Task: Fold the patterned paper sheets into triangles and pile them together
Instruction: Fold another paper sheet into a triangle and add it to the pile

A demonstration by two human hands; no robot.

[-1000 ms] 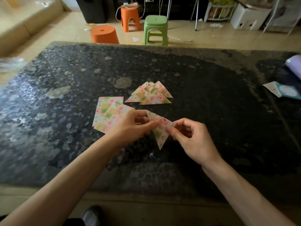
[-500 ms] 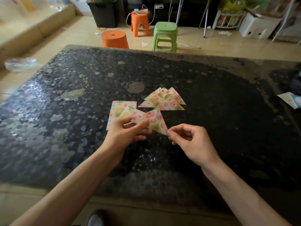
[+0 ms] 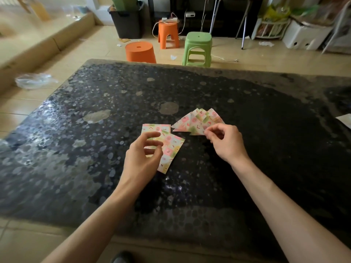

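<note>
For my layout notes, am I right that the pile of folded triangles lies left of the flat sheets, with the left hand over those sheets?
Not quite: the head view shows the pile of folded triangles lying right of the flat sheets, not left. The left hand is indeed over those sheets.

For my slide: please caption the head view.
Right hand at the pile of folded triangles; left hand over the unfolded sheets.

Both bare forearms reach forward from the lower edge, angling slightly toward each other. The left hand [image 3: 141, 156] is palm-down, its fingers [image 3: 152, 135] loosely curled and the thumb apart from them. The right hand [image 3: 227, 144], farther forward, has curled fingers, with thumb and forefinger tips close together.
</note>
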